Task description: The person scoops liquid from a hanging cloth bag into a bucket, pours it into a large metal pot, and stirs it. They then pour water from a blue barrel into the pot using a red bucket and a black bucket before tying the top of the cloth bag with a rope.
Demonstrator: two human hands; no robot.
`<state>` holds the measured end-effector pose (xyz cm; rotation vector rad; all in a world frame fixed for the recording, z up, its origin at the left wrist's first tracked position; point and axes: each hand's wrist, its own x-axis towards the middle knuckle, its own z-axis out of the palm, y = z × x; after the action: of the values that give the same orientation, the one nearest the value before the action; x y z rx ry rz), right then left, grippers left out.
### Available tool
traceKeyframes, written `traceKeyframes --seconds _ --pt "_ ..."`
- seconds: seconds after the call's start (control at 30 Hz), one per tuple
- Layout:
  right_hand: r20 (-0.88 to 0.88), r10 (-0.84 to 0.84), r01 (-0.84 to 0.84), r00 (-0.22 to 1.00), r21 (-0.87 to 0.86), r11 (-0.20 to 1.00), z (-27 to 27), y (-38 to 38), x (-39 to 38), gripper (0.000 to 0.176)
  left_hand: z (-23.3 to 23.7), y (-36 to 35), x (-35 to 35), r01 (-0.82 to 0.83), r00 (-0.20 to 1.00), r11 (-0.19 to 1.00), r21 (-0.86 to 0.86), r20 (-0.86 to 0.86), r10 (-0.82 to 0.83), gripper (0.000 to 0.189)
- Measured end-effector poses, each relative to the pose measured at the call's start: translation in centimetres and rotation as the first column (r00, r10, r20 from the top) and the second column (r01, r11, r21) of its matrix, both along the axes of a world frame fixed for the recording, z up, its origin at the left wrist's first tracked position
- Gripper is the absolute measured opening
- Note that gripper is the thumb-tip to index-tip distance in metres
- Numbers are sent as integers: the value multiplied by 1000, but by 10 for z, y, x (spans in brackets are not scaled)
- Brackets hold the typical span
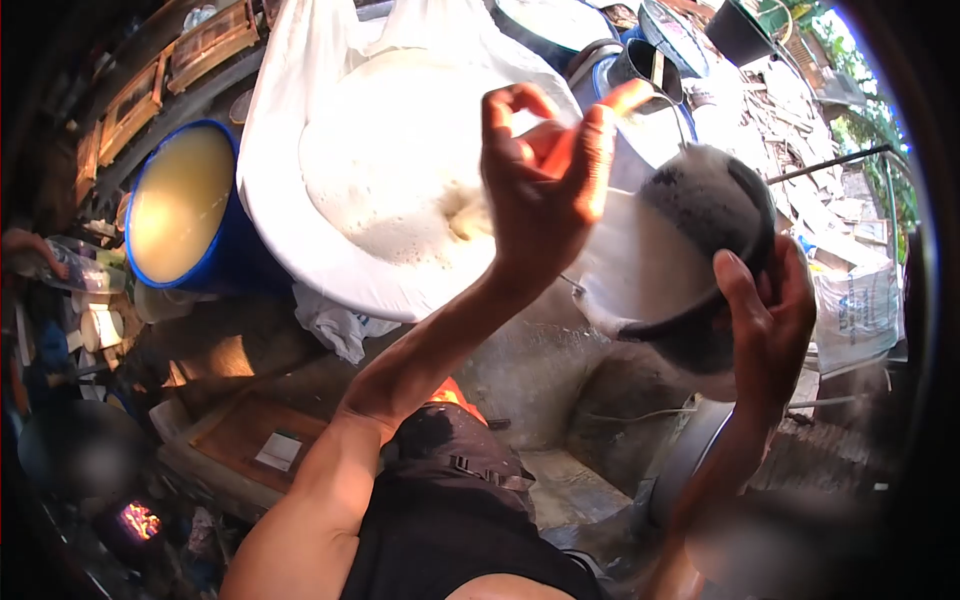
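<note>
My right hand (768, 310) grips the lower side of a black bucket (705, 195), its thumb on the outside. The bucket is tilted toward the left, with milky liquid (650, 265) in its mouth. My left hand (545, 175) is raised left of the bucket, fingers curled. The bucket's thin wire handle (688, 120) runs up to these fingers, and the grip itself is partly hidden. Below and left of this hand is a wide basin lined with white cloth (275, 190), filled with pale, foamy liquid (390, 190) whose surface is disturbed near the hand.
A blue drum (240, 245) of yellowish liquid stands at the left. More blue containers (560, 25) and a dark pail (645, 65) are behind the basin. At lower left lies a wooden tray (250, 445), with glowing embers (140, 520) beyond. A white sack (855, 315) stands at the right.
</note>
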<state>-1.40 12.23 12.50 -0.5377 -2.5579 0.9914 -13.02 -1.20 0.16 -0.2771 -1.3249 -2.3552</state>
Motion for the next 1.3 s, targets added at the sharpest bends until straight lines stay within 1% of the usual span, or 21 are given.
traceKeyframes --seconds 0.2,0.23,0.37,0.47,0.53,0.63,0.67,0.7,0.73,0.77,0.8,0.83,0.87,0.9,0.93,1.0,1.07,1.17,1.2,1.23,1.3 --pt "145 216 -245 966 226 943 -9 -32 -27 24 -37 -29 17 -111 952 992 62 295 88 26" --pt "155 290 -323 944 274 906 -13 -40 -28 24 -48 -34 20 -145 931 989 28 342 126 30" --pt "196 509 -538 838 451 712 -1 -89 -23 25 -80 -41 44 -143 876 979 146 479 57 30" --pt "204 525 -553 826 473 686 -14 -99 -15 23 -93 -43 57 -224 864 959 175 491 112 34" --pt "58 571 -519 819 499 693 -37 -75 -8 22 -91 -47 60 -230 879 958 170 458 129 37" --pt "-132 510 -389 850 494 777 -38 -45 9 25 -66 -46 64 -219 917 969 114 362 165 35" --pt "-87 414 -333 906 459 824 -38 -29 19 24 -54 -43 65 -210 937 976 64 298 182 31" --pt "-187 319 -275 929 230 934 -46 -14 30 25 -44 -37 67 -222 948 974 -35 225 224 30" --pt "-260 204 -216 944 -20 976 -56 2 41 26 -51 -29 60 -252 964 963 -100 63 259 25" --pt "-275 126 -147 953 -56 988 -65 24 54 27 -36 -18 62 -265 960 950 -167 -131 245 18" --pt "-288 49 -78 956 -91 993 -75 47 68 27 -3 -6 80 -123 988 972 -202 -113 101 13" --pt "-395 -30 -70 918 -234 970 -93 68 83 29 7 9 83 -190 952 928 -320 -291 94 12" --pt "-485 -122 -77 866 -370 926 -113 86 99 31 14 29 89 -118 914 938 -325 -404 -25 17" --pt "-530 -208 -97 823 -490 866 -129 96 118 32 16 53 93 -157 849 919 -362 -524 -61 21" --pt "-556 -298 -126 776 -600 790 -146 106 143 33 26 71 109 -71 811 899 -432 -549 -200 25" --pt "-558 -416 -163 718 -716 679 -190 136 204 37 28 117 144 -132 671 859 -495 -683 -290 23" --pt "-603 -521 -151 605 -728 668 -191 125 257 35 41 153 201 -334 587 744 -579 -745 -317 20" --pt "-543 -697 -46 469 -802 595 -227 134 390 44 52 192 305 -178 399 885 -430 -854 -334 21" --pt "-501 -742 -61 446 -844 533 -240 133 441 49 49 202 348 -18 350 873 -487 -821 -451 22" --pt "-530 -765 3 365 -821 570 -243 121 482 53 45 212 390 141 289 829 -541 -778 -557 23" --pt "-628 -744 143 229 -734 664 -229 80 553 63 48 212 477 366 148 756 -543 -768 -623 22"
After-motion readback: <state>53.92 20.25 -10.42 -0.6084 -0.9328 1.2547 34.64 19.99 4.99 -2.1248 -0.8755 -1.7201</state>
